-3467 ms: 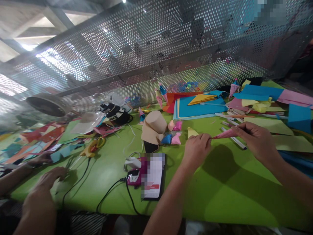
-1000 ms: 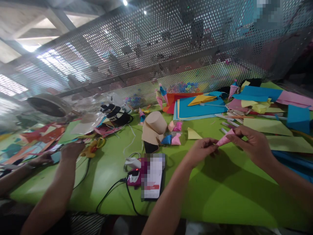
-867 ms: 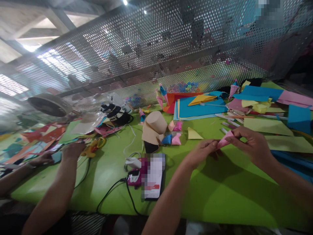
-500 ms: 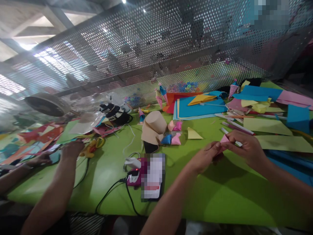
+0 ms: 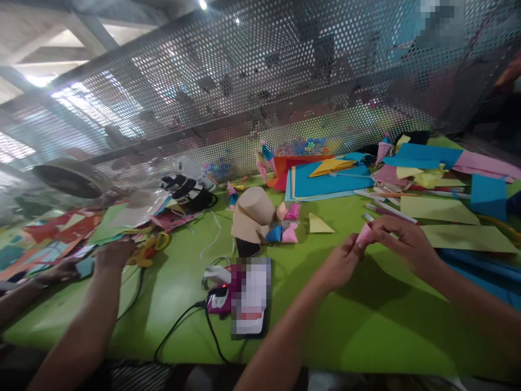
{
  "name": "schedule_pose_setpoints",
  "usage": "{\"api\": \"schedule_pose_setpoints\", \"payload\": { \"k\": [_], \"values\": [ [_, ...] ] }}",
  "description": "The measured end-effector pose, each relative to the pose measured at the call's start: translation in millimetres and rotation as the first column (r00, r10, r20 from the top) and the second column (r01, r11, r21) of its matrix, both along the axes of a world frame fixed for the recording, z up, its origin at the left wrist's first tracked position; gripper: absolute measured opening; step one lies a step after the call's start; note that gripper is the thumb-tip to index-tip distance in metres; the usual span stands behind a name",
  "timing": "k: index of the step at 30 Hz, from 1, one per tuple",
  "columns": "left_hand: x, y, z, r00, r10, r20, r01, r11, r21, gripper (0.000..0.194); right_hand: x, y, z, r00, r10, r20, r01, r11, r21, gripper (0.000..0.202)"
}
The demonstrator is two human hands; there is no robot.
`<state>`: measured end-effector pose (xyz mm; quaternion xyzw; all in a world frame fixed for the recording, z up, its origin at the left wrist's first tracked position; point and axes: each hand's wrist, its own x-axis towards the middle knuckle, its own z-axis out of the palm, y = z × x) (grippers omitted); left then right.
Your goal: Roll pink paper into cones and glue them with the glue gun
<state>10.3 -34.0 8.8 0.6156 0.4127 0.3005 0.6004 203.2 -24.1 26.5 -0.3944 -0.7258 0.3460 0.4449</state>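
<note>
Between my two hands, above the green tabletop [image 5: 321,315], is a small pink paper cone [image 5: 365,234] with a patterned surface. My left hand [image 5: 340,263] pinches its lower left side. My right hand [image 5: 396,236] grips it from the right, fingers bent round its edge. Part of the cone is hidden by the fingers. Just left of my hands lies a cut piece of pale yellow paper [image 5: 320,224]. Beyond it sit small packets of clay, among them a blue packet [image 5: 274,234] and a pink packet [image 5: 290,233].
A roll of beige tape [image 5: 256,205], a phone [image 5: 253,296] and a purple power strip [image 5: 228,293] with cables stand left. Blue paper sheets [image 5: 325,184] lie behind; yellow-green strips [image 5: 468,239] lie right. At far left, a co-worker's hand [image 5: 112,252] is beside yellow-handled scissors [image 5: 157,244].
The pink cone has turned in my fingers and shows more of its patterned side. My hands have shifted slightly. The whole view has moved a little.
</note>
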Motion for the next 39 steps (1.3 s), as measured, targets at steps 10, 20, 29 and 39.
{"api": "schedule_pose_setpoints", "payload": {
  "k": [10,20,29,39],
  "values": [
    [-8.7,4.4,2.0,0.999,-0.006,-0.043,0.008,0.999,0.046,0.044,1.9,10.2,-0.9,0.996,-0.005,0.086,-0.002,0.997,0.081,0.020],
    [-12.2,4.2,8.0,0.997,-0.049,-0.065,0.056,0.993,0.101,0.042,4.2,12.0,2.6,0.994,0.019,0.107,-0.027,0.997,0.071,0.030],
    [-5.4,2.6,4.7,0.923,0.139,-0.360,-0.006,0.937,0.349,0.038,0.5,6.2,-0.3,0.995,-0.074,0.060,0.066,0.990,0.121,0.011],
    [-16.2,11.7,7.2,0.992,0.110,-0.065,-0.101,0.987,0.123,0.048,5.2,8.5,7.0,0.990,-0.142,0.013,0.140,0.986,0.092,0.016]
  ]
}}
